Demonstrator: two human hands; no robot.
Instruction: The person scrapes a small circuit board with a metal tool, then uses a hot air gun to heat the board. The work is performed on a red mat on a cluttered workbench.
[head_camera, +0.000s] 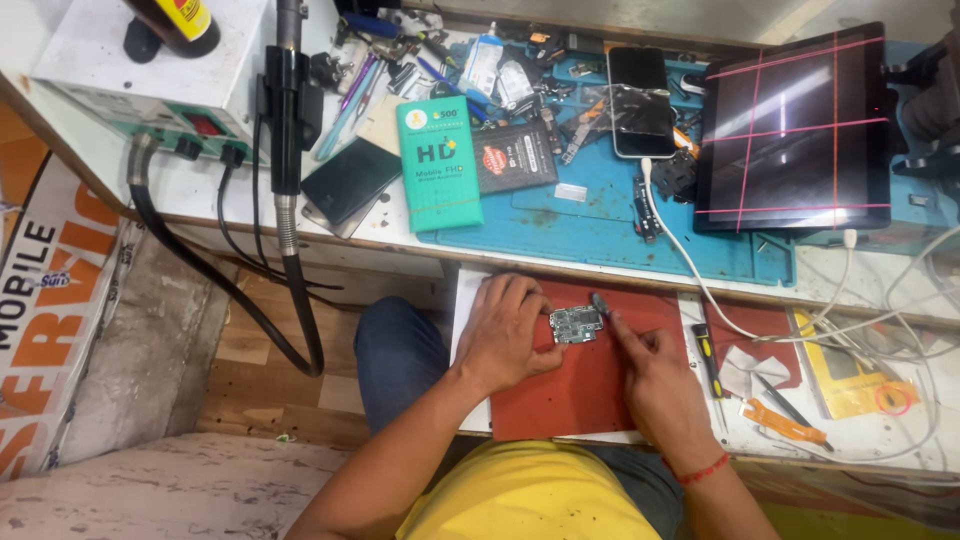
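Observation:
A small green circuit board (576, 324) lies on a red mat (575, 395) on a pull-out shelf. My left hand (505, 335) pins the board's left side with its fingers. My right hand (655, 375) grips a thin dark tool (602, 305) whose tip touches the board's upper right corner.
A blue work mat (600, 215) above holds a phone (641, 100), small parts and a tablet (795, 130) with a cracked screen. A green box (438, 160), a dark battery (514, 157), a hot-air station (160, 70) with hoses, a white cable (690, 265) and a yellow-handled screwdriver (708, 358) are around.

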